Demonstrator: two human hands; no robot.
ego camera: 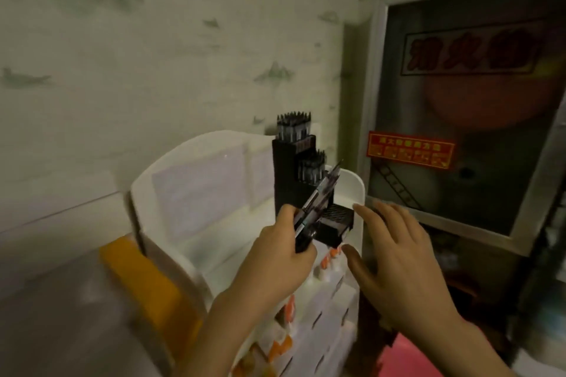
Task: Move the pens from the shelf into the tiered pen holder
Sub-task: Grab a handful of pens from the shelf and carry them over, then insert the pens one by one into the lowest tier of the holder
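From the head view, our left hand (283, 249) grips a bundle of pens (315, 208), fingers curled round the lower ends, the tips tilted up and to the right toward the black tiered pen holder (291, 177). The holder stands on the white shelf (196, 180); its top two tiers already bristle with pens, while the lowest tier (337, 214) shows bare mesh. Our right hand (395, 254) hovers just beside the holder, fingers spread, holding nothing.

The risks, as we judge them: the slanted bundle could snag the second tier's pens, a loose pen could slip from the fist, or a hard push could tip the holder off the shelf edge unless we brace it.
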